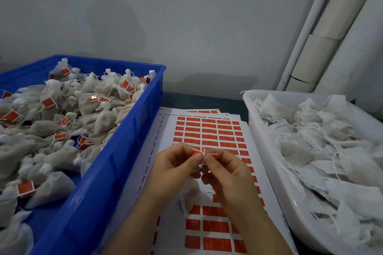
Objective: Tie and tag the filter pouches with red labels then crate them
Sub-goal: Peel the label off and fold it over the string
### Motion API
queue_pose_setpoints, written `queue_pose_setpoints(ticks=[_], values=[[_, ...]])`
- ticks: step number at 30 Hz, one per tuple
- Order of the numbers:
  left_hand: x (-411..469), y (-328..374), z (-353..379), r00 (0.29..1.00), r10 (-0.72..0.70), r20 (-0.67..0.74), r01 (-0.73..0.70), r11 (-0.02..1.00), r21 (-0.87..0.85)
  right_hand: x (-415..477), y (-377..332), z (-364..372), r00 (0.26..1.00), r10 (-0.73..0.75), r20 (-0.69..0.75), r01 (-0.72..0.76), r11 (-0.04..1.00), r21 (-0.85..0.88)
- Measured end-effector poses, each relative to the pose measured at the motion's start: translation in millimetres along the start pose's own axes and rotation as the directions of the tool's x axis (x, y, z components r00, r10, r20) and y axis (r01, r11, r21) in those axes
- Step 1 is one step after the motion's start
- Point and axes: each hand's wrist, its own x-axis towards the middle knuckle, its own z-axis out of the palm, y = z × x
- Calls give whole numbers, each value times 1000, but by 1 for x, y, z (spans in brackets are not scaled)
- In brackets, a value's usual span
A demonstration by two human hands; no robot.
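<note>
While both hands meet over the sheets, I see the left hand with thumb and forefinger pressed together on a small red label. The right hand faces it, fingertips almost touching, and pinches the white string where it crosses the label. Short string ends stick out on either side of that grip. The other fingers of both hands are curled under.

Just below the grip, a filter pouch hangs between the two wrists, its neck hidden behind the fingers and its body hanging just above the paper.

Directly beneath the grip lies a label sheet with rows of red stickers, and more sheets show under its far edge. They rest on a dark table.

To the left of the grip stands a blue crate. It is heaped with tagged pouches, each tied at the neck and carrying a red label.

To the right of the grip sits a white tray holding flat untied pouches with loose strings trailing over one another.

Beyond the grip and up to the right, white pipes lean against the grey wall.
</note>
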Motion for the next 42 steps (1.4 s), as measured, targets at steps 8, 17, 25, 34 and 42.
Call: queue_pose_setpoints(ticks=[8,17,25,34,42], values=[[-3,3,1,928,323,-185,-246,906,344,0,-2,-2,1000,-3,-4,3,998,65],[-6,4,5,953,277,-125,-231,927,295,-1,-4,-1,996,-85,-29,84,996,-20],[-7,4,8,972,196,-129,-174,971,161,-3,-11,-2,972,-206,-116,195,975,-102],[-6,1,9,977,158,-143,-139,981,132,-2,-11,-3,966,-172,-192,155,983,-103],[-7,1,10,973,172,-156,-145,975,168,-2,-9,0,959,-160,-234,128,981,-146]])
